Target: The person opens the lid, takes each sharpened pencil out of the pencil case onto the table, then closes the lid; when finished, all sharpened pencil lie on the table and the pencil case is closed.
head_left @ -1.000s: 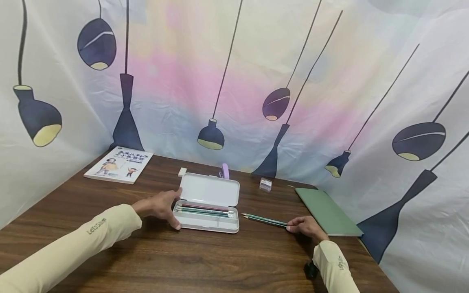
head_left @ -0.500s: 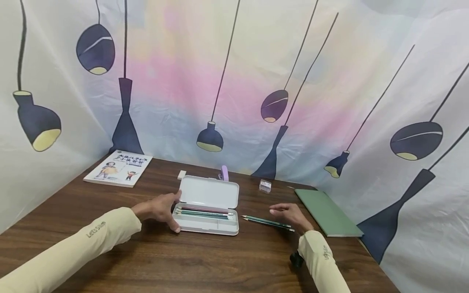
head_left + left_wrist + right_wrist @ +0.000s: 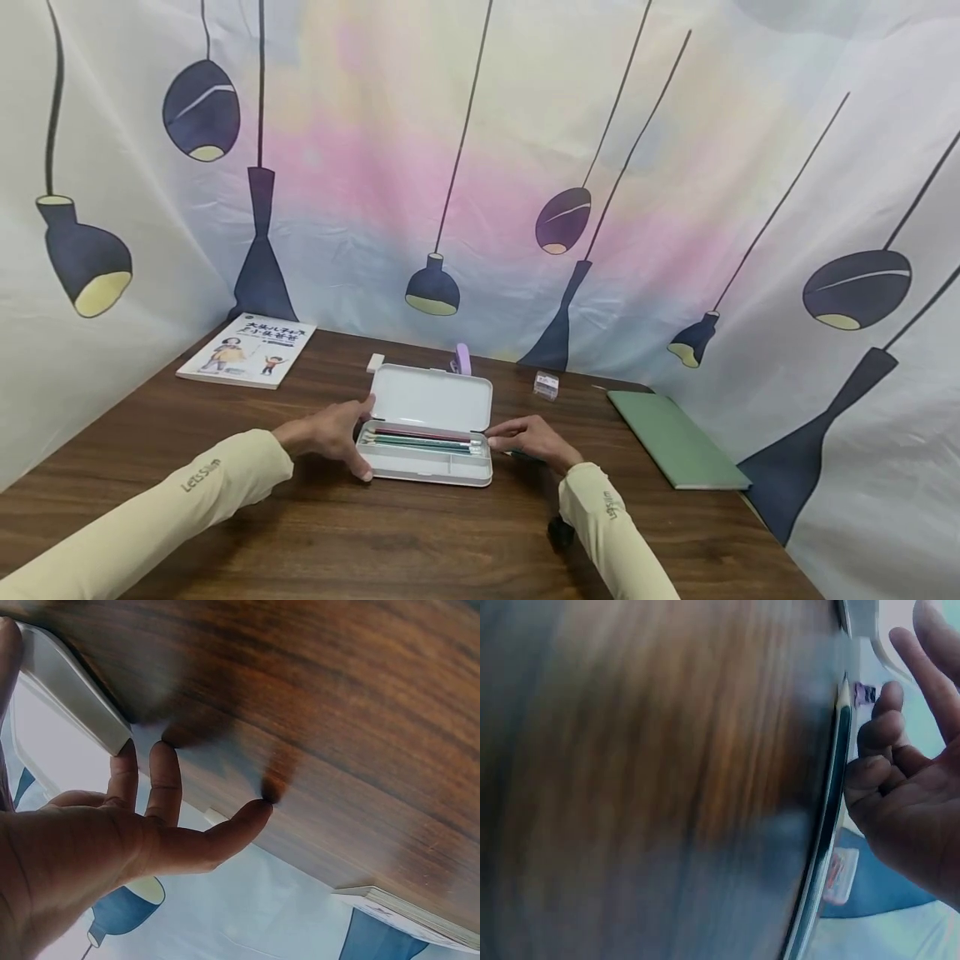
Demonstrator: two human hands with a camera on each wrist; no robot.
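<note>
An open white pencil case (image 3: 431, 479) holds several pencils (image 3: 423, 440) in its rear compartment, its lid (image 3: 432, 397) tipped back. My left hand (image 3: 330, 429) rests at its left end, thumb at the front corner and index finger by the lid's edge. In the left wrist view the other fingers (image 3: 166, 784) are spread, one at the case's corner. My right hand (image 3: 534, 440) reaches to the case's right end, thumb and index finger extended at its edge. Green pencils lie on the table under this hand, mostly hidden; one sharpened pencil (image 3: 832, 772) shows beside its curled fingers.
Behind the case are a white eraser (image 3: 376, 362) and a purple object (image 3: 462, 358). A small clear box (image 3: 546, 385) stands right of them. A green notebook (image 3: 675, 437) lies at the right, a picture book (image 3: 247, 350) at the back left. A printed curtain surrounds the wooden table.
My right hand has let go of the green pencils on the table and moved left over them to the case's right end. My left hand has stayed at the case.
</note>
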